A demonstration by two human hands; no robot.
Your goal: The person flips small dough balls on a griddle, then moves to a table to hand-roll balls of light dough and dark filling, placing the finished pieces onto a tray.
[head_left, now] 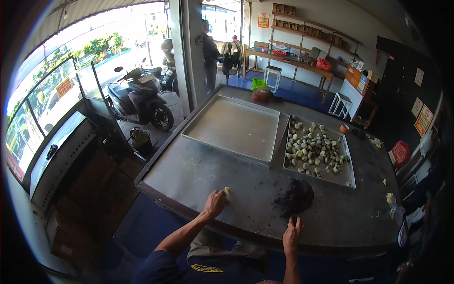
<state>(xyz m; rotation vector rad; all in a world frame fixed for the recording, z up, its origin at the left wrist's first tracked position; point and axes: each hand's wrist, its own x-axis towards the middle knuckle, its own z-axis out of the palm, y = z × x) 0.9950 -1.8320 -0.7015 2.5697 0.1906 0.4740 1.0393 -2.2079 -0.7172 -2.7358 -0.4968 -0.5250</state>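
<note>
My left hand [216, 202] is over the near left part of the metal-topped table, its fingers curled closed. A small pale yellow lump, like dough [227, 190], shows just beyond its fingertips; whether they touch it or hold anything else is hidden. To the right lies a crumbly dark mound [294, 196] with loose crumbs around it. My right hand [292, 230] is at the near edge of this mound, fingers pointing away from me and slightly apart, with nothing visible between them. Beyond the mound, a metal tray [352, 170] holds many small pale balls with dark patches [314, 147].
A second shallow metal tray [231, 125] lies farther left on the table [184, 170]. An orange roll [344, 128] sits by the ball tray's far corner. Pale scraps and a plastic bag [396, 210] lie at the right edge. A motorbike [139, 94] and a person [209, 57] are beyond.
</note>
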